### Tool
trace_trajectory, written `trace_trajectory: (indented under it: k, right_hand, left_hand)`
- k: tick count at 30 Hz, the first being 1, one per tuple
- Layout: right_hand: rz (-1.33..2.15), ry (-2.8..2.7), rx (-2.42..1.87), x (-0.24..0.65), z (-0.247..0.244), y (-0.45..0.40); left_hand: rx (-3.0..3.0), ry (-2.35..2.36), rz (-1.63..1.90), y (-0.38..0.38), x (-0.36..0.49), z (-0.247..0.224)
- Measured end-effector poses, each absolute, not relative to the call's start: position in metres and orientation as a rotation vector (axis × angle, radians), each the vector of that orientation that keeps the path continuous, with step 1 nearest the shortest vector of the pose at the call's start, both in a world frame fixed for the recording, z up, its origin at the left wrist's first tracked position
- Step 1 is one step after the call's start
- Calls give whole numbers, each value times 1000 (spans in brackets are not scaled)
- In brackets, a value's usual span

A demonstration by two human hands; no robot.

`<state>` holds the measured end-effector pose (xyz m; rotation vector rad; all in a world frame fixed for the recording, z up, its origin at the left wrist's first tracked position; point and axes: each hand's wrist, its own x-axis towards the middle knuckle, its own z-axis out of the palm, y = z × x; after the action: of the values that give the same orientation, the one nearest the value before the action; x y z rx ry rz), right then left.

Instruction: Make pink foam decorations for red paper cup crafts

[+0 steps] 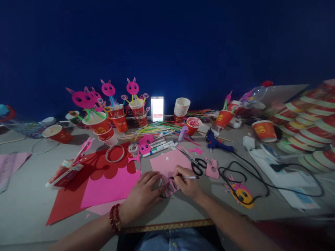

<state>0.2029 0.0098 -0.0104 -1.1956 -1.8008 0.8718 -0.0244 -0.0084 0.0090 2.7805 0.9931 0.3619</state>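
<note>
My right hand grips a slim marker, its dark tip pointing left at pale pink paper. My left hand lies flat with fingers stretched out, pressing down beside the tip. Under and between the hands is a pink paper piece with cut-outs, partly covered by my fingers. A light pink sheet spreads just beyond. Black-handled scissors rest right of it, next to a pink scrap with holes. Left of my left hand lie a bright pink sheet and a red sheet.
Decorated paper cups with pink faces stand at the back left. Behind the markers lie colourful sticks. A blue glue gun trails a black cord past a yellow paper figure. Stacked cups fill the right.
</note>
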Motion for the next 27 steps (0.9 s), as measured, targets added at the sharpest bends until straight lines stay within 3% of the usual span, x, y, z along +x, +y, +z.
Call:
trace_trajectory:
  k: [27]
  right_hand:
    - [919, -1805, -1148, 204, -10, 9]
  left_hand:
    - [2775, 992, 357, -8, -23, 14]
